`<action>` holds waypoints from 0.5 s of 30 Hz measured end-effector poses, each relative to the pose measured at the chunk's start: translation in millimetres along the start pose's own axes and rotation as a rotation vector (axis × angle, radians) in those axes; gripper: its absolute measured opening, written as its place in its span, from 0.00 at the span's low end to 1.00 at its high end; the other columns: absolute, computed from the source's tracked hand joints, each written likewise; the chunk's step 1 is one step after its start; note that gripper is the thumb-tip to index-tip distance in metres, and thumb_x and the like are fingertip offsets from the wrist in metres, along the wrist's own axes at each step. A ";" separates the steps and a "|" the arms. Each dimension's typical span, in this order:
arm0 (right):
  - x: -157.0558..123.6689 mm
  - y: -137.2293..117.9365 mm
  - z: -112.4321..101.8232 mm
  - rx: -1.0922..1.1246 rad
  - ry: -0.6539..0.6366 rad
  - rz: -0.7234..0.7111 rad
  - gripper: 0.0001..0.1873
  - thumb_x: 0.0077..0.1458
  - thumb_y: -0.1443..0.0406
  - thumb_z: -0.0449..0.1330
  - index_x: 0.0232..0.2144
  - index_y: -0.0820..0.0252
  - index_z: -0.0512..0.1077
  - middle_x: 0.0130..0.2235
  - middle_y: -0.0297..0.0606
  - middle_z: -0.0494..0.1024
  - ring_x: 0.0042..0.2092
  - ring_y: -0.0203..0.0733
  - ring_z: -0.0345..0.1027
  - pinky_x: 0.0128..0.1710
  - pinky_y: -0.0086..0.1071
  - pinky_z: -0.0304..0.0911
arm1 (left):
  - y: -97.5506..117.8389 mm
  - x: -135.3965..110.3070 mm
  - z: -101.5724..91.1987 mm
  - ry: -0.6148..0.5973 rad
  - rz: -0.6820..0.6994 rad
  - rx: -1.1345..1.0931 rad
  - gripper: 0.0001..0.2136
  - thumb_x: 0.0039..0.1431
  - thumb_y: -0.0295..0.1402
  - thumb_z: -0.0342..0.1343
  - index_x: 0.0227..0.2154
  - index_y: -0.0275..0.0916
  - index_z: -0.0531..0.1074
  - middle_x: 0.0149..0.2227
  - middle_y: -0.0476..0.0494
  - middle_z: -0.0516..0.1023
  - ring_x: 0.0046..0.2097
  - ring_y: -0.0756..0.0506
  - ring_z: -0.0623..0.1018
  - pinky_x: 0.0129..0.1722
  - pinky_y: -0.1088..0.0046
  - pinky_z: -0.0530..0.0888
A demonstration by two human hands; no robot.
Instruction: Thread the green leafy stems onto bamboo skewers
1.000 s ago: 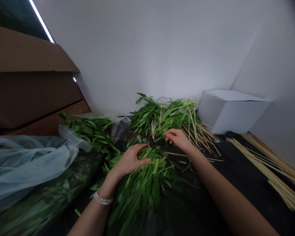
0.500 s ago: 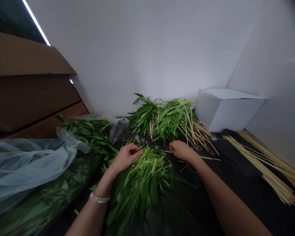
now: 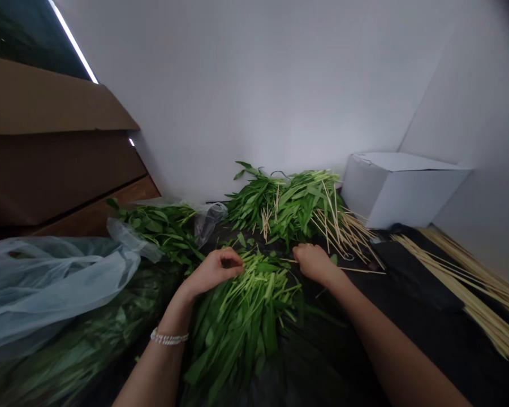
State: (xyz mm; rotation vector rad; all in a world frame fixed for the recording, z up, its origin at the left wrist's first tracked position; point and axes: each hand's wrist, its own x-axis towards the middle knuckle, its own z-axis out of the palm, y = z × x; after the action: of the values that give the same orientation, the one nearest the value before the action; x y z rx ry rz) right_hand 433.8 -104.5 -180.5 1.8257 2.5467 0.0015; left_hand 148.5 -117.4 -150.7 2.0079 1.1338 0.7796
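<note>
A loose pile of green leafy stalks (image 3: 241,316) lies on a black sheet (image 3: 407,305) in front of me. My left hand (image 3: 214,270), a bead bracelet on its wrist, rests on the pile's far end with its fingers curled over the cut stems. My right hand (image 3: 316,263) is closed just right of the pile, pinching a thin bamboo skewer (image 3: 360,270) that lies across the sheet. Behind both hands sits a heap of greens threaded on skewers (image 3: 292,203).
A white cardboard box (image 3: 401,189) stands at the back right by the wall. Bundles of bare skewers (image 3: 470,288) lie along the right. A clear plastic bag of greens (image 3: 55,282) fills the left, with more leaves (image 3: 161,226) beside it and brown cardboard (image 3: 55,147) behind.
My right hand has pulled back from the skewered heap and closed on a skewer beside the pile. My left hand has curled from a flat hold into a grip on the stems.
</note>
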 end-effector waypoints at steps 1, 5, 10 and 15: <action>-0.1 -1.2 0.1 -0.007 0.006 0.006 0.15 0.53 0.76 0.50 0.41 0.65 0.72 0.43 0.51 0.76 0.46 0.47 0.71 0.41 0.35 0.59 | 1.3 1.0 0.8 0.054 -0.005 -0.068 0.07 0.49 0.37 0.64 0.27 0.37 0.77 0.32 0.46 0.75 0.35 0.47 0.73 0.39 0.72 0.69; -0.6 -3.0 0.4 -0.023 0.018 0.014 0.15 0.55 0.74 0.50 0.42 0.64 0.72 0.44 0.50 0.76 0.46 0.47 0.71 0.43 0.36 0.59 | 8.0 3.7 0.9 0.355 -0.021 -0.504 0.12 0.47 0.39 0.66 0.30 0.37 0.75 0.30 0.47 0.77 0.29 0.51 0.71 0.30 0.77 0.67; -1.5 -3.3 0.6 -0.032 0.024 0.010 0.13 0.54 0.75 0.51 0.38 0.63 0.72 0.42 0.48 0.77 0.45 0.46 0.71 0.41 0.35 0.58 | 14.8 3.3 -1.6 0.521 -0.006 -0.909 0.15 0.47 0.41 0.67 0.34 0.41 0.71 0.26 0.51 0.76 0.20 0.57 0.63 0.20 0.83 0.61; -2.8 -9.5 -4.7 -0.037 0.082 0.023 0.15 0.55 0.76 0.49 0.43 0.64 0.69 0.43 0.47 0.76 0.44 0.45 0.71 0.41 0.35 0.57 | 15.7 3.5 -3.4 0.514 0.003 -0.951 0.14 0.49 0.40 0.66 0.36 0.42 0.72 0.23 0.53 0.75 0.17 0.58 0.59 0.19 0.84 0.60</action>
State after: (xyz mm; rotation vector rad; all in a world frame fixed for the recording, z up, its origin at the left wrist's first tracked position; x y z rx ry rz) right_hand 425.7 -110.2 -175.8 1.8794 2.5601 0.1258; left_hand 154.7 -119.4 -135.7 1.0319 0.7658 1.5337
